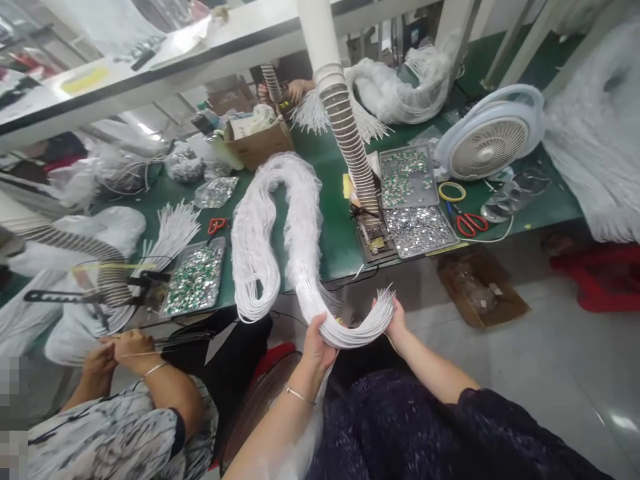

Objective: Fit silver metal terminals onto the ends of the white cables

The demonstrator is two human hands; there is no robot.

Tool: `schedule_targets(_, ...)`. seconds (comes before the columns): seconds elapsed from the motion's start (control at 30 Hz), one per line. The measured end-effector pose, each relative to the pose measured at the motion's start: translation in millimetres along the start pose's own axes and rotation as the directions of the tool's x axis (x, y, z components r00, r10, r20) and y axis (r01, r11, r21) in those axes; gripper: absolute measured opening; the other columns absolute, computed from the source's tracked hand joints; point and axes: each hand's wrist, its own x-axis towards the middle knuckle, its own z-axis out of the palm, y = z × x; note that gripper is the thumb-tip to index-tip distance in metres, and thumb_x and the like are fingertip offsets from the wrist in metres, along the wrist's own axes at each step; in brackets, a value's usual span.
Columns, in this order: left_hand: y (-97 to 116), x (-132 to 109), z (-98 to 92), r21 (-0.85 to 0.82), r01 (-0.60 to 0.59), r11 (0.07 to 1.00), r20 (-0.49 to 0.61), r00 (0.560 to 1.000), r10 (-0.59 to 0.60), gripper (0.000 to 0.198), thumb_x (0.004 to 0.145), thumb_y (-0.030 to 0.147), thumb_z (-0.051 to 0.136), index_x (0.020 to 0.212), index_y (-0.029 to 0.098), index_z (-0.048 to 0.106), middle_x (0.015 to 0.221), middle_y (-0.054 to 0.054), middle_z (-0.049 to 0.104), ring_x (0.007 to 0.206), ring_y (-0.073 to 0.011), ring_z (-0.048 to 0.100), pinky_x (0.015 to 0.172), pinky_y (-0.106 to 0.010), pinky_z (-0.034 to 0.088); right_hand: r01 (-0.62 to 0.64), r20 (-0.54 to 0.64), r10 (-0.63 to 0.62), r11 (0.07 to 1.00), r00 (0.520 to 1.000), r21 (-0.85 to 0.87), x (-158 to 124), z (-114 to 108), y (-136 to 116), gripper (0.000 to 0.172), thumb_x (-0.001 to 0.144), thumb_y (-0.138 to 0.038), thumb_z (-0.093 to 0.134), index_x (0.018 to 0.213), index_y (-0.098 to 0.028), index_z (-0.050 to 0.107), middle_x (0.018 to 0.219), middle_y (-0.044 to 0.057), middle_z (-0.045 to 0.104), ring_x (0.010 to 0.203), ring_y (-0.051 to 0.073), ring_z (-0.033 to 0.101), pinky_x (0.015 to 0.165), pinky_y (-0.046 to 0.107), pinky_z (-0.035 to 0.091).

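Observation:
A long bundle of white wires (357,335) runs off the front edge of the green table (337,230) and curves to the right in front of me. My left hand (320,345) is closed around the bundle near the middle of its hanging part. At the free end, my right hand (397,321) holds the wires, whose thin tips point upward; some of its fingers are hidden behind them. The rest of the bundle lies looped on the table, partly wrapped in clear film.
Right of the bundle are a ribbed hose (345,127), metal trays of small parts (417,195), red-handled scissors (471,224), a tape roll (452,192) and a fan (493,143). At left, a co-worker's hands (133,348) work near another tray (219,283). A cardboard box (483,313) is on the floor.

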Motion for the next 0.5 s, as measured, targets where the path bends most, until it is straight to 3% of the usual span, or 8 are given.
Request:
schedule_targets(0.27,6.8,2.1,-13.4,0.042,0.097,0.994,-0.082,0.992,-0.093,0.015,0.071,0.015,0.054,0.058,0.011,0.058,0.048,-0.003,0.059,0.045,-0.0127,0.056,0.051,-0.024,0.049,0.09,-0.115,-0.086,0.995,0.99,0.032,16.5,-55.9,-41.6,0.033,0.089,-0.041,0.05,0.107,-0.014,0.056,0.103,0.006,0.061,0.087,0.015,0.061,0.076,0.035,0.052)
schedule_targets(0.5,4.8,2.3,-9.8,0.066,0.074,0.995,-0.122,0.99,-0.066,0.018,0.075,0.013,0.051,0.059,0.011,0.059,0.047,-0.003,0.059,0.045,-0.0124,0.057,0.049,-0.022,0.048,0.128,-0.095,-0.12,0.989,0.988,0.076,-6.1,-63.7,-50.1,0.029,0.089,-0.039,0.051,0.1,-0.013,0.058,0.09,0.003,0.062,0.074,0.012,0.06,0.068,0.03,0.052)
